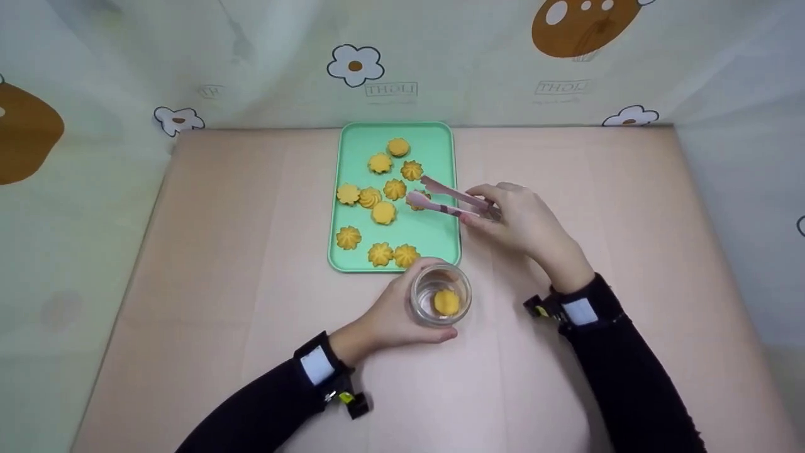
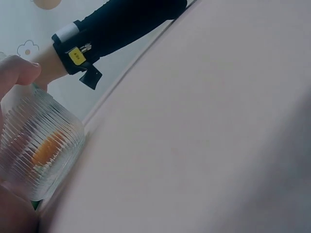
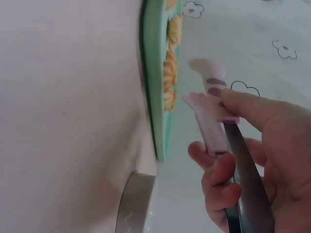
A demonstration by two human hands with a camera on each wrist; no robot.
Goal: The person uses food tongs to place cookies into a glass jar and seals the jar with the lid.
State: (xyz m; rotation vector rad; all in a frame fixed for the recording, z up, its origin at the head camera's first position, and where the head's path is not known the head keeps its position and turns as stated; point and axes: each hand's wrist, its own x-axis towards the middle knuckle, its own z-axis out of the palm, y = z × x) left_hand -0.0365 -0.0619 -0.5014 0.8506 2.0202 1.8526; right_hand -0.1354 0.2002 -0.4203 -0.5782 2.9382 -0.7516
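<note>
My left hand (image 1: 393, 314) grips a clear ribbed glass jar (image 1: 425, 303), its mouth facing up. One yellow flower-shaped cookie (image 1: 446, 302) lies inside, showing orange through the wall in the left wrist view. In my right hand (image 1: 531, 223) are pink tongs (image 1: 456, 192) with metal arms (image 3: 250, 189), pinched between thumb and fingers. The tong tips stand apart over the right side of a green tray (image 1: 434, 242), overlapping a cookie (image 1: 416, 207) that they partly hide. Several more cookies (image 1: 395, 189) are spread over the tray, some ridged side up, others flat side up.
The tray lies on a pale pink tabletop (image 1: 251, 251), its far end near a curtain (image 1: 277, 75) printed with flowers. The jar overlaps the tray's near right corner in the head view. Both wrists wear black straps with small cameras (image 1: 355, 402).
</note>
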